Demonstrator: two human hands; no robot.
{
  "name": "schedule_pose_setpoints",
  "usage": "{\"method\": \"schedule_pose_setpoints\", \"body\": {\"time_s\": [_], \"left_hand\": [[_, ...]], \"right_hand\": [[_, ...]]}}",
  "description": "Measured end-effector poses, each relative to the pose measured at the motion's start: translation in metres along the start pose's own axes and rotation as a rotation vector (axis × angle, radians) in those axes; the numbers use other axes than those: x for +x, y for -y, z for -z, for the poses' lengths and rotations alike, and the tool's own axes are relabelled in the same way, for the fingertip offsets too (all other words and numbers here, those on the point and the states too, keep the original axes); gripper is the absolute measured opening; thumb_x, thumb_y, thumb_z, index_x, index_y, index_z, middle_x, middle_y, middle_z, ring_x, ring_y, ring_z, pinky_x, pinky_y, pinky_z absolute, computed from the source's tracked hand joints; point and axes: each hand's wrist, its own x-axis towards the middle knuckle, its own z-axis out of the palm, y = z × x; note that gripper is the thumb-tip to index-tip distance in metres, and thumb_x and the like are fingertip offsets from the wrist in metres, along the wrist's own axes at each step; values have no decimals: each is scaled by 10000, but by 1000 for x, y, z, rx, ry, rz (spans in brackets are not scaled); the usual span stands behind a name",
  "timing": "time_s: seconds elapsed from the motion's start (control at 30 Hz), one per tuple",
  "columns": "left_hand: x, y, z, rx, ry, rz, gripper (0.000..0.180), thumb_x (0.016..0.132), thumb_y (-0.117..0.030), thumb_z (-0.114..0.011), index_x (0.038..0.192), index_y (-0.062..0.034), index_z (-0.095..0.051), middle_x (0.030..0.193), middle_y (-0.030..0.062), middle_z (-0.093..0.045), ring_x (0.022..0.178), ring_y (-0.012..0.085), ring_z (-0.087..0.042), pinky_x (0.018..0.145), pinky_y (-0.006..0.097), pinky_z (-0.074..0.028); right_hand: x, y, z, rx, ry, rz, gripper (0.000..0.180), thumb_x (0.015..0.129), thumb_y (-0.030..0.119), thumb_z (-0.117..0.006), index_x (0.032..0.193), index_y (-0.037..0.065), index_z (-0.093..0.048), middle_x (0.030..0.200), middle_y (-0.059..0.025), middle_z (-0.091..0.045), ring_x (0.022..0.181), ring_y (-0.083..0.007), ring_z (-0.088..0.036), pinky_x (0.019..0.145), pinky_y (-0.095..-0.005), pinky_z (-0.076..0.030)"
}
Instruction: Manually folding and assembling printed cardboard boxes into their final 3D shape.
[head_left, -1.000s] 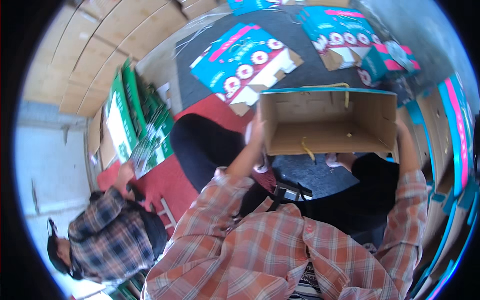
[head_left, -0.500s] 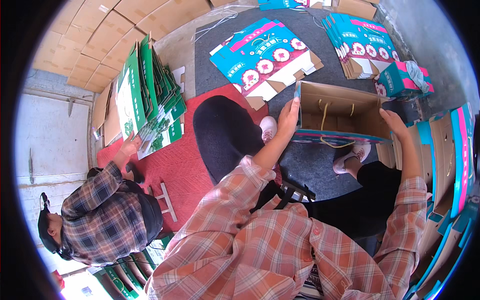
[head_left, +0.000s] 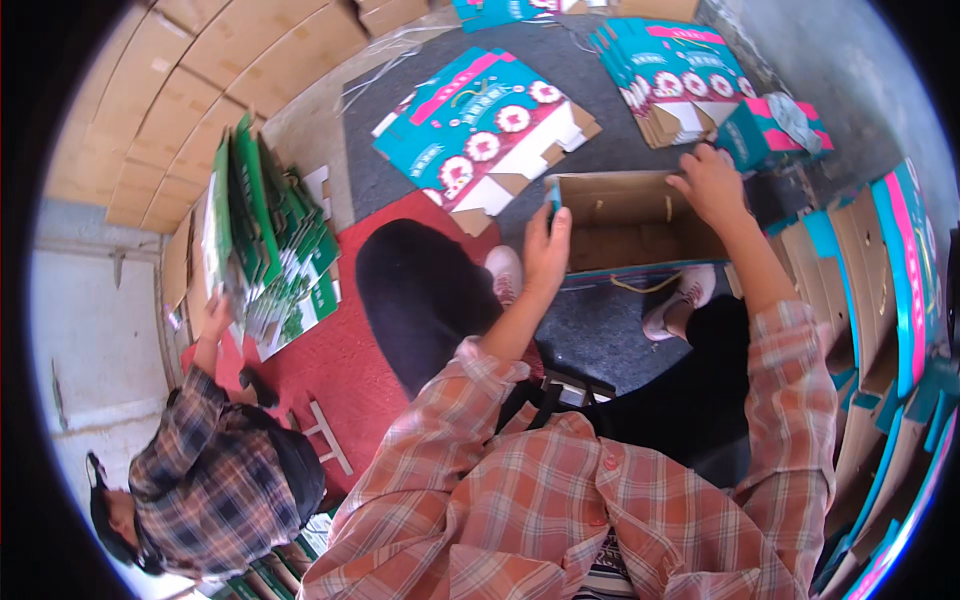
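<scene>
Brown cartons [head_left: 200,110] are stacked along the far left side of the room, above a pale door [head_left: 105,330] at the left, while a grey wall [head_left: 850,80] closes off the far right. On the floor, a red mat [head_left: 310,370] lies left of centre and a dark mat [head_left: 385,120] spreads beyond it.

Between the wearer's two pink-and-white shoes [head_left: 684,305] and the far flat boxes, an open box [head_left: 620,247] is held with its brown inside facing up; a yellow cord [head_left: 648,287] loops from its near side. The left hand [head_left: 547,250] is clamped on the box's left wall, thumb toward the near corner. The right hand [head_left: 712,190] is well apart from it, bent over the box's far right corner; whether its fingers grip the edge, I cannot tell.

Farther off, flattened teal boxes [head_left: 480,110] lie to the left and a stack of more teal boxes [head_left: 680,75] to the right, with a small teal box [head_left: 750,140] topped by a grey cloth [head_left: 793,122] just beside that stack. Teal-edged cartons [head_left: 880,290] stand in a row at the right. At the left, a co-worker in a dark plaid shirt [head_left: 225,470] reaches one hand [head_left: 214,317] to a pile of green flat boxes [head_left: 285,235].
</scene>
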Motion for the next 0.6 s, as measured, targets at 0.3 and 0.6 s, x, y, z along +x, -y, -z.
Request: {"method": "schedule_pose_setpoints", "body": {"time_s": [0.3, 0.6], "left_hand": [[-5, -27, 4, 47, 154, -44, 565, 942, -399, -493, 1256, 71, -503, 1308, 295, -447, 1232, 381, -427, 1044, 410, -313], [14, -38, 10, 672, 564, -64, 733, 889, -590, -426, 1168, 68, -589, 1360, 326, -400, 1285, 448, -350, 1066, 471, -293]], "right_hand": [[20, -7, -14, -12, 85, -117, 335, 796, 392, -671, 844, 61, -676, 921, -137, -600, 874, -306, -627, 729, -420, -512], [0, -59, -11, 131, -68, -381, 312, 853, 241, -589, 1068, 31, -503, 1008, -212, -594, 888, -382, -630, 749, -468, -517]]}}
